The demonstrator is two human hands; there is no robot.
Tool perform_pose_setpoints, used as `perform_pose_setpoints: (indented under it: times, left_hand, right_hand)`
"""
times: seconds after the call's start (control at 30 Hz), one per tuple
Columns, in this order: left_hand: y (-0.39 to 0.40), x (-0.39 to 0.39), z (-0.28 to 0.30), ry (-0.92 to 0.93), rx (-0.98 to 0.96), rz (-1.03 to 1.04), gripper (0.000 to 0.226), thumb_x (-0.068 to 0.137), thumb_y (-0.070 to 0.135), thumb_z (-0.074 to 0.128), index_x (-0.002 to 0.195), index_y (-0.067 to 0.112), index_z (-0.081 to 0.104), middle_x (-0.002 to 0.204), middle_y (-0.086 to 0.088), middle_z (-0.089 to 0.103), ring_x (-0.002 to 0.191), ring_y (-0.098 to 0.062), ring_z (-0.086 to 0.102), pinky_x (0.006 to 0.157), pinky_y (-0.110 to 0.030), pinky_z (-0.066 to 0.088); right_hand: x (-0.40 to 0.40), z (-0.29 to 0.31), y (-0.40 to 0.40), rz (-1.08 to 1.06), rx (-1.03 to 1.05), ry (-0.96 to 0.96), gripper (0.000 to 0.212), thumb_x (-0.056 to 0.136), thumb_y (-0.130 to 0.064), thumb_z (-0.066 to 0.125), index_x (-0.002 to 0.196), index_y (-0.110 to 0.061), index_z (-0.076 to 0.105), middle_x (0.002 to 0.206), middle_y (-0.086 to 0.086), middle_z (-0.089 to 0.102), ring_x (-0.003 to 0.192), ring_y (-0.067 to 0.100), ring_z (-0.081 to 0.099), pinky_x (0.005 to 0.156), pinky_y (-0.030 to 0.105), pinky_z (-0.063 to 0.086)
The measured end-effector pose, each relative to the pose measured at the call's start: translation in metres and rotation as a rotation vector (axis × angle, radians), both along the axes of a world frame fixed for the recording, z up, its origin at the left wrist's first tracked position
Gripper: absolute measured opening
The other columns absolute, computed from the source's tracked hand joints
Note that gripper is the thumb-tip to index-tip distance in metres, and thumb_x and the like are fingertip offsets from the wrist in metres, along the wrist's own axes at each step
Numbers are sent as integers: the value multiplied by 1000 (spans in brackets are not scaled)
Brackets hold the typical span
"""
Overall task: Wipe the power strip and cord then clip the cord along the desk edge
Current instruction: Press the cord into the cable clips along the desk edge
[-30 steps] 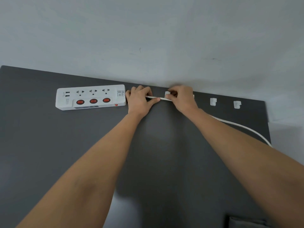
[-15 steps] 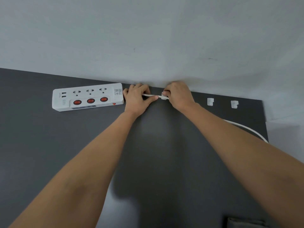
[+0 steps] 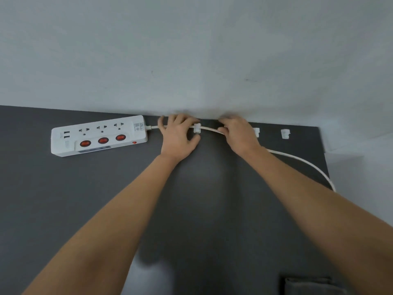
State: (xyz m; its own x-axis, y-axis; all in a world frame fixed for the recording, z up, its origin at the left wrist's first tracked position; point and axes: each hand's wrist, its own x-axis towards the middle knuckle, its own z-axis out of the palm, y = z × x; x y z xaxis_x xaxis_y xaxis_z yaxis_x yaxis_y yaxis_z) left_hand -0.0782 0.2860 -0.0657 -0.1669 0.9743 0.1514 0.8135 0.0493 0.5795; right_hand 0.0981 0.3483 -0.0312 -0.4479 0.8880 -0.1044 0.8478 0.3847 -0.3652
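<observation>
The left hand (image 3: 178, 138) hides the white cord (image 3: 209, 129) it presses; the right hand (image 3: 239, 135) pinches it past the clip (image 3: 197, 128).

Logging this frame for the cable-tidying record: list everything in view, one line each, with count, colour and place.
Power strip: 1, white with red switches, far left of desk.
Cord: 1, white, from the strip along the far edge, curving off the right side.
Clips: 3, white, far edge; one over the cord between the hands, one partly hidden by the right hand, one empty at right.
Desk: 1, dark grey.
Wall: pale grey, behind.
Cloth: 1, grey, near right corner.
Left hand: on cord.
Right hand: on cord.
</observation>
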Motion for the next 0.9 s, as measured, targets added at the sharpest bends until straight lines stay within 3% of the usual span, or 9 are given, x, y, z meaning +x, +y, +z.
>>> perform_pose_setpoints:
  times: [0.13,0.23,0.33,0.63,0.8,0.9]
  left_hand:
    - [14,35,-1,34,-28,-245,25,86,36,61,107,25,71,110,0,66,111,-26,53,101,-44,28]
    - [26,49,1,11,-69,-156,19,86,36,63,97,24,73,103,1,67,105,-24,54,93,-40,31]
    - [32,50,0,-9,-98,-128,14,85,35,64,90,26,73,101,4,68,105,-21,54,89,-39,29]
    - [36,54,-5,-67,-75,-77,17,88,34,61,92,19,67,96,0,67,100,-23,55,81,-35,24]
    - [40,74,0,0,-161,110,13,87,29,61,94,21,67,102,-2,66,107,-25,51,87,-40,26]
    - [34,79,3,5,-79,129,18,83,27,59,100,24,65,106,2,63,109,-23,49,89,-41,23]
  right_hand:
    - [25,-7,2,-103,14,73,17,86,-13,58,94,-6,70,95,18,71,89,35,63,79,41,51]
    - [25,-7,11,-78,1,60,20,88,-16,55,85,-4,71,86,19,71,82,35,63,74,40,49]
    - [26,-8,15,7,27,15,24,91,-13,50,90,2,69,93,22,67,88,37,60,75,40,45]
    - [25,-7,20,36,37,-28,24,90,-11,48,87,2,68,91,24,66,89,38,58,74,42,45]
    - [31,-3,20,23,-10,-28,27,92,-26,50,88,-6,68,91,19,68,88,36,60,70,42,50]
    - [55,-1,20,-16,1,-1,26,91,-30,51,94,-11,67,93,15,70,90,35,61,75,44,52]
